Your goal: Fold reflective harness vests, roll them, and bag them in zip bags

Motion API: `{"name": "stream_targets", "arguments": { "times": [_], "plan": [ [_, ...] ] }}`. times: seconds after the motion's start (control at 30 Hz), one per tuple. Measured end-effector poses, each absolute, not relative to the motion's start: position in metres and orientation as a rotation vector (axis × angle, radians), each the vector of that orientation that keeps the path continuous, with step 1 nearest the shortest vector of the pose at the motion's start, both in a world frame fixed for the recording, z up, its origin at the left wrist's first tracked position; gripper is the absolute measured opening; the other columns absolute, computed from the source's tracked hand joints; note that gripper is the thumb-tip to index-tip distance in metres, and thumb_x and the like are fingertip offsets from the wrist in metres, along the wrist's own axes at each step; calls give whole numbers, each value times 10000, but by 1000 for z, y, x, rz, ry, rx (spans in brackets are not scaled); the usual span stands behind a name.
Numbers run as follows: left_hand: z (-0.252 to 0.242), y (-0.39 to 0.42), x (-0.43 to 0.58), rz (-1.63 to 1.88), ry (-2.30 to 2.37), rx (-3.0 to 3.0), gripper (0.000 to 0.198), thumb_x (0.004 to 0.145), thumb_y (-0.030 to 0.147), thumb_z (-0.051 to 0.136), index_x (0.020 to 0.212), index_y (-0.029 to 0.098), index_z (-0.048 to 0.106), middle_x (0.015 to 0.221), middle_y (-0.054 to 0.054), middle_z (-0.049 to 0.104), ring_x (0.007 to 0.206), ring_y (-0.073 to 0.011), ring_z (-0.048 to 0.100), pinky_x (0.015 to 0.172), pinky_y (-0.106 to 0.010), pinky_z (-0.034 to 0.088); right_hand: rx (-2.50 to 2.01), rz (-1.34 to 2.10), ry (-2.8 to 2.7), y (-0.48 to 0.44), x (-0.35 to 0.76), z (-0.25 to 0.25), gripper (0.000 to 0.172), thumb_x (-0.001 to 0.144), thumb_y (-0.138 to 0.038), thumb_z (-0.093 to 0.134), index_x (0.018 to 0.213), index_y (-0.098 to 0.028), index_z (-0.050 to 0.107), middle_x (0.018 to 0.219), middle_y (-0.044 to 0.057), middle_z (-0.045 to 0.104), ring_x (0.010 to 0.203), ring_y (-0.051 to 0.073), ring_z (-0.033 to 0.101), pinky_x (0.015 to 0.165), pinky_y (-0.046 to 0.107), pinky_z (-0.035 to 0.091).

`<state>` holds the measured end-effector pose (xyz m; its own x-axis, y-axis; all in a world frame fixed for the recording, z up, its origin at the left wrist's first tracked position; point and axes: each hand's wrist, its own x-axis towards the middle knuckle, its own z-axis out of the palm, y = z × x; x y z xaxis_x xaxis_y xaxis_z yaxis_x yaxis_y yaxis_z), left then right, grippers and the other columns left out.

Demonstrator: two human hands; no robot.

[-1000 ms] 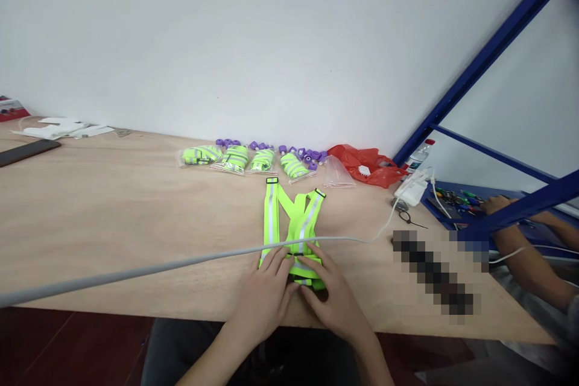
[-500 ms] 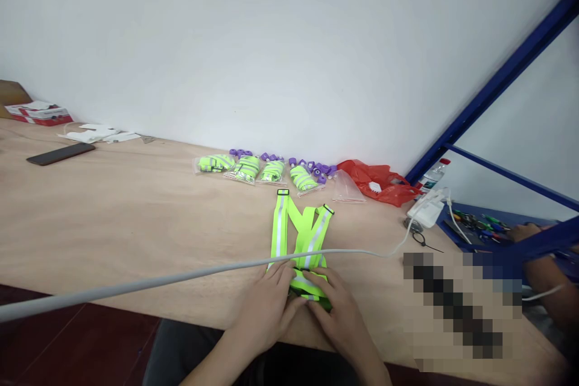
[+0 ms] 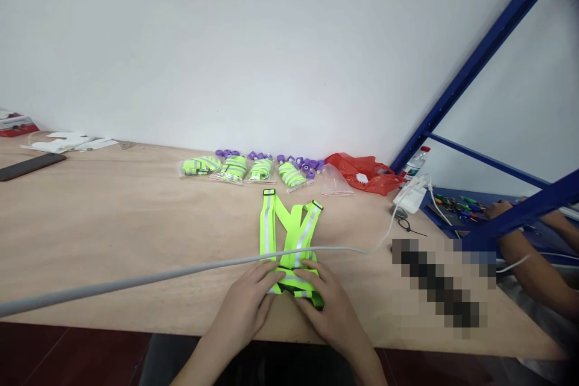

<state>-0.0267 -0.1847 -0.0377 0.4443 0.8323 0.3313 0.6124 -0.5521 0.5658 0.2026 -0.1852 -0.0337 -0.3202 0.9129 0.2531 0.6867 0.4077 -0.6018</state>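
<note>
A neon-yellow reflective vest made of elastic straps with silver stripes lies on the wooden table in front of me. Its two shoulder straps, with black buckles, point away from me. My left hand grips the left side of the folded waist band, fingers on top and thumb low. On the right side of the same band, my right hand is closed, fingers over it and thumb at the near edge. The fingers partly hide the band. A grey-white cable crosses in front of the straps.
Several bagged vests line the back, before purple rolls. Right of them are an empty clear bag, a red plastic bag, a bottle and a blue frame. Another person's arm reaches in. A phone lies left.
My hands have moved apart along the waist band, the left one shifting outward. The view has turned a little right, and the co-worker's arms show more.
</note>
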Motion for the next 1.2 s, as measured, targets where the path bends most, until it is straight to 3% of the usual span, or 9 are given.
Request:
{"name": "stream_targets", "arguments": {
  "times": [0.13,0.27,0.4,0.57,0.73,0.97,1.2],
  "plan": [
    [-34,-183,-26,847,1235,2298,448,936,87,455,1318,261,609,1391,-69,611,1274,-235,584,1064,-414,523,-1346,449,-2092,-186,204,-39,545,874,-203,588,1410,-266,515,1492,98,500,1370,277,497,1110,463,475],
    [-31,-181,-29,845,1229,2239,388,957,137,493,1294,275,629,1363,-59,633,1243,-238,605,1065,-421,518,-1302,445,-2022,-187,204,-45,494,905,-131,465,1384,-253,443,1513,103,469,1397,231,471,1130,442,460],
    [-30,-180,-31,837,1225,2183,357,969,177,521,1294,275,634,1370,-57,633,1248,-242,605,1084,-423,498,-1310,530,-1952,-191,204,-43,485,887,-139,504,1354,-247,424,1501,116,476,1375,222,496,1128,436,463],
    [-27,-178,-32,848,1211,2139,332,977,205,534,1281,280,645,1352,-51,646,1251,-237,599,1078,-401,496,-1266,747,-1957,-192,211,-33,628,804,-61,494,1402,-254,478,1533,76,480,1429,215,447,1180,453,396],
    [-28,-176,-37,835,1191,2115,340,975,205,555,1289,304,641,1354,-28,650,1250,-229,595,1105,-422,461,-1281,891,-1915,-186,216,-35,551,873,-108,497,1397,-250,589,1399,65,628,1284,230,609,1098,421,489],
    [-28,-173,-44,814,1061,2042,369,965,180,549,1295,306,656,1376,-26,636,1282,-210,574,1127,-367,443,-1235,580,-2033,-184,214,-48,608,840,-53,491,1396,-275,602,1315,43,686,1134,211,702,962,333,580],
    [-18,-174,-48,699,1064,2078,402,926,131,582,1273,306,684,1350,-9,660,1296,-200,562,1142,-338,419,-1071,280,-2185,-183,215,-48,592,841,-13,486,1345,-283,639,1266,43,715,1106,181,709,950,287,586]
  ]
}}
